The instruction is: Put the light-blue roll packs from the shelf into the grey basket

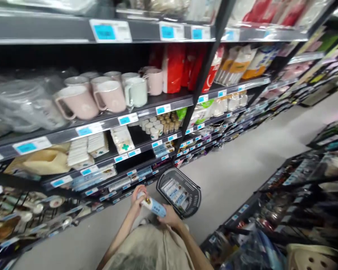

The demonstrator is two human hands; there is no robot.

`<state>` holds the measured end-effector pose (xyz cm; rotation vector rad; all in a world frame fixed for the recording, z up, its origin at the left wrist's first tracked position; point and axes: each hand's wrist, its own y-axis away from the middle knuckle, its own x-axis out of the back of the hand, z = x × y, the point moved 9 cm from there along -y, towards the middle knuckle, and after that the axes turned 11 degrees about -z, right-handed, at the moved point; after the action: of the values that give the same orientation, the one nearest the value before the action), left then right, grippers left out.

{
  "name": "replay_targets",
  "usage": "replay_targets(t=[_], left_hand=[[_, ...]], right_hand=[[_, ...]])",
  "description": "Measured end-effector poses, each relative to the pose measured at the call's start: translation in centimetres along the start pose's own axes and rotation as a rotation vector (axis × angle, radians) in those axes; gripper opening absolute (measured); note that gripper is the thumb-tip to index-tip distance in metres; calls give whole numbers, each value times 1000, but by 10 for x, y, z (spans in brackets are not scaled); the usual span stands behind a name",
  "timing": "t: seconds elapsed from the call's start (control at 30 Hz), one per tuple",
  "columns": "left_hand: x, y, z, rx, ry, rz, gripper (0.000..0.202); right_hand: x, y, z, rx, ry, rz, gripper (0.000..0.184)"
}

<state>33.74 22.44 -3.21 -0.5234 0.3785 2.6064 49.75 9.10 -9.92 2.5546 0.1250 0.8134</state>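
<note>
A blue and white cylindrical package [153,205] lies slantwise between my hands, in front of my body. My left hand [138,197] is closed round its upper left end. At the lower right end, my right hand [170,216] grips it as well. The print on the package is too small to read. Just beyond my right hand, a dark grey shopping basket [196,204] stands on the floor. Inside it lie several similar blue and white packages [174,191], side by side.
A dark shelf unit [146,107] runs along the left, holding pink mugs [111,95], a pale green mug [136,92], red packages [173,69] and small jars [154,129]. Another stocked shelf [270,198] lines the right. The grey aisle floor [236,153] stretches between them.
</note>
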Motion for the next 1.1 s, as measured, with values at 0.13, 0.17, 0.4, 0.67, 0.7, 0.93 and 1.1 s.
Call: replay_targets(t=[0.13,0.17,0.4,0.67,0.7,0.93,1.1], left_hand=[[64,27,-1,10,55,249,52],[79,35,-6,25,59,312,50],[141,97,-14,46,80,534,32],[186,132,-10,45,86,645,29],[188,132,-9,31,101,652,29],[179,128,0,51,87,600,24],[132,115,23,7,-48,274,23]], right_hand=[[-8,1,-33,-9,241,-9,19],[-13,3,-40,-22,297,-5,20],[-99,30,-67,-190,498,-205,31],[-122,18,-98,-55,610,-244,31],[-122,16,-101,-46,616,-236,31],[-133,28,-90,-113,535,-233,34],[-138,36,-114,134,237,-273,45]])
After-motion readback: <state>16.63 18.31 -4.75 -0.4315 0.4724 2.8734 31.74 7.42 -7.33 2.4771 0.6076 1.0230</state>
